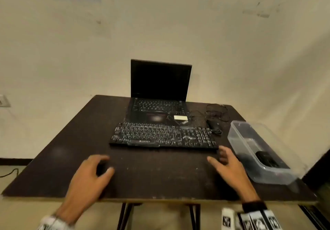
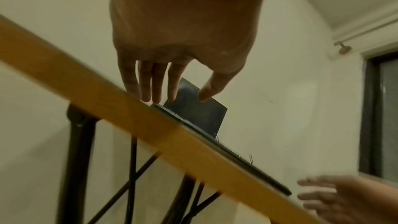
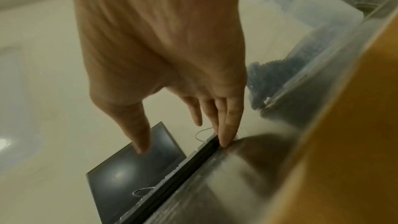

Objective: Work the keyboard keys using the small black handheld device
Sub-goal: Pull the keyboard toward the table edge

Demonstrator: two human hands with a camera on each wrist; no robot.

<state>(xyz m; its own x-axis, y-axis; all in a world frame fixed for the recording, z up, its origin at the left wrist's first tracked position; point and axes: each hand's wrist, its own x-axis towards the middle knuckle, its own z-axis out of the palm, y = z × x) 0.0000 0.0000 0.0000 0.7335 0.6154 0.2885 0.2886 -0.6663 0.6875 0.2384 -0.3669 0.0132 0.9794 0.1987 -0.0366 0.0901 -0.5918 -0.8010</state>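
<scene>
A black keyboard [image 1: 162, 135] lies on the dark table [image 1: 160, 179] in front of an open laptop [image 1: 160, 80] whose screen is off. A small black device [image 1: 266, 158] rests inside a clear plastic container [image 1: 237, 131] at the right. My left hand [image 1: 104, 164] hovers over the table near the keyboard's front left, fingers loosely bent and holding nothing; the left wrist view shows the left hand [image 2: 187, 99] empty too. My right hand [image 1: 217, 155] is spread by the keyboard's front right corner, beside the container. In the right wrist view its fingertips [image 3: 226, 139] reach the keyboard edge [image 3: 193, 157].
A black corded mouse [image 1: 213, 125] and tangled cables [image 1: 217, 113] lie behind the keyboard's right end. A pale note [image 1: 180, 117] sits on the laptop's palm rest. The table's wooden front edge [image 2: 107, 94] runs just below both wrists.
</scene>
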